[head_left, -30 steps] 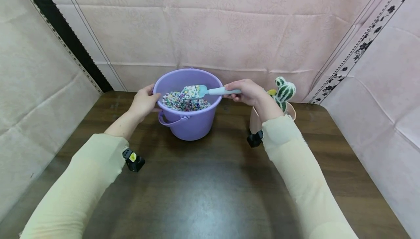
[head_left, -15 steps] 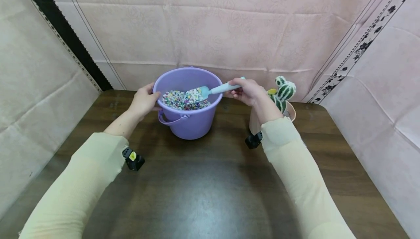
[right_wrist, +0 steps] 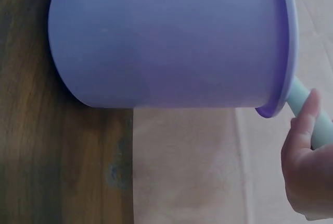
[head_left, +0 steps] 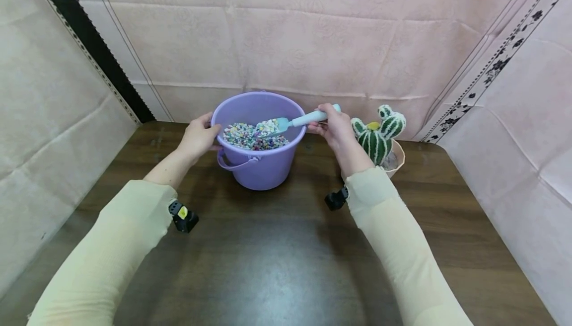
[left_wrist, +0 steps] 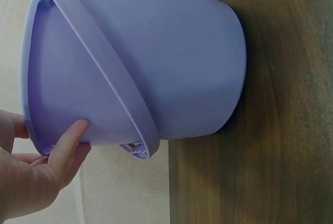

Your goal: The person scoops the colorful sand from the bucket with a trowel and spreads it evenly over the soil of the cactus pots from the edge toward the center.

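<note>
A purple bucket stands upright on the table, its carrying handle hanging down the near side. Inside lie many small multicoloured pebbles or beads. My left hand grips the bucket's left rim, thumb and fingers on either side of the wall, as the left wrist view also shows. My right hand holds the light blue handle of a small shovel over the right rim. Its blade, inside the bucket, bears a heap of the pale pebbles. In the right wrist view the right hand is partly cut off.
Just beyond my right wrist stands a green and white knitted cactus in a pale pot. The brown wooden table runs back to a pale pink cloth, with more cloth hanging at both sides.
My right hand has turned and shifted slightly, tilting the shovel so its handle end stands higher. More of the cactus shows now. The left hand keeps its grip on the rim.
</note>
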A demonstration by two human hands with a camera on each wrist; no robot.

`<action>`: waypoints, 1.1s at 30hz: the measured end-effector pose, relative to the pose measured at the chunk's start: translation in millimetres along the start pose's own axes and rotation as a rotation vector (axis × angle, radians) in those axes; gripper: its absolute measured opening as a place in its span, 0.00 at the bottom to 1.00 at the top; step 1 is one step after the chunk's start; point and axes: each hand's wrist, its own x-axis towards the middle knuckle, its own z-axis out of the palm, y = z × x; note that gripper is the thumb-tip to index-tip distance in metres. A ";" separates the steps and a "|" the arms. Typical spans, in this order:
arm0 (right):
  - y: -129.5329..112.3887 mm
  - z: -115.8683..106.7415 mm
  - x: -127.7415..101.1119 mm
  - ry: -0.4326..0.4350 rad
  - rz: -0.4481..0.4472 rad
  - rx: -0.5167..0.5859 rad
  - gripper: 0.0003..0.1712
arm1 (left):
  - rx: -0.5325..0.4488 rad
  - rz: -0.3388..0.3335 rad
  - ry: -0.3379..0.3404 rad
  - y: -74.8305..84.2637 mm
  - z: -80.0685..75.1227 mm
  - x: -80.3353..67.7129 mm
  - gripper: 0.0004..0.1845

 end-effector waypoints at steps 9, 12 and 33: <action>-3.4 -3.9 -4.1 0.027 -0.112 0.082 0.09 | 0.011 -0.008 0.062 0.2 1.3 -0.8 0.29; -9.2 -5.5 -7.1 0.029 -0.120 0.104 0.08 | 0.040 -0.022 0.135 0.3 1.7 -1.7 0.29; -76.0 -23.7 -39.2 0.030 -0.128 0.264 0.08 | 0.001 0.115 0.316 33.9 5.9 -9.5 0.21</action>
